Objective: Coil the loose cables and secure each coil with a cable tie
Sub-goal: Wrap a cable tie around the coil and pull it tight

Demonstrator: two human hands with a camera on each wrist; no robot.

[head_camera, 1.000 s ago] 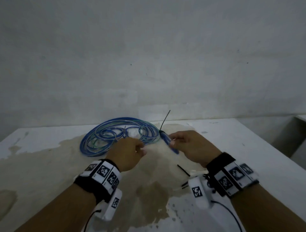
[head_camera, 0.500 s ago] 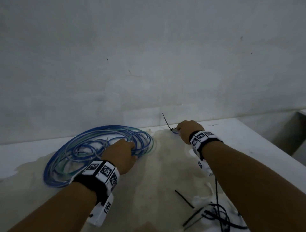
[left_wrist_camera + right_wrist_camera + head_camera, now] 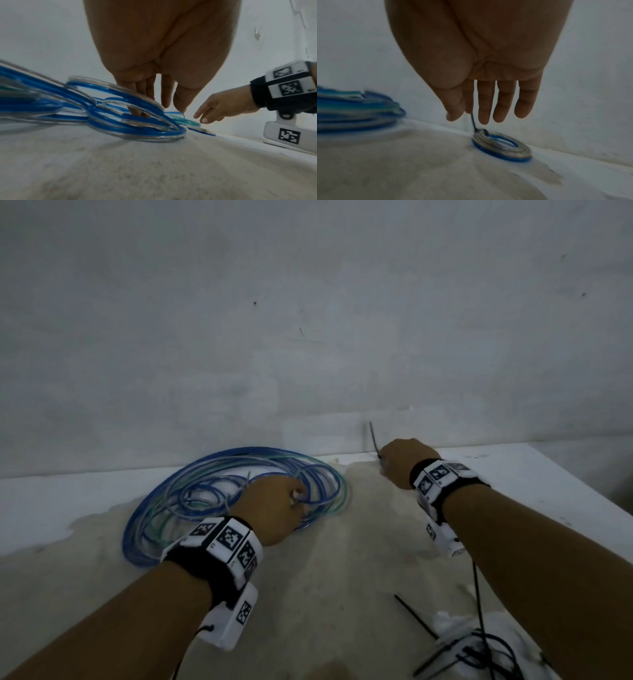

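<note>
- White table with a worn beige patch (image 3: 342,594) against a grey wall (image 3: 308,302); everything sits on it.
- Big loose heap of blue and clear plastic cable loops (image 3: 178,501) at far left, not yet coiled or tied.
- Left hand (image 3: 274,508) on the heap's right edge, fingers down among the loops (image 3: 137,112); probably pinning or picking a strand. Grip hidden, cannot tell.
- Right hand (image 3: 400,463) far centre by the wall, thumb and forefinger pinching the tail of a thin black cable tie (image 3: 473,122), other fingers straight.
- Small tied blue-and-clear cable coil (image 3: 501,147) flat on the table under it; looks parked clear of the work.
- Spare black cable ties (image 3: 442,645) near right, within reach.
</note>
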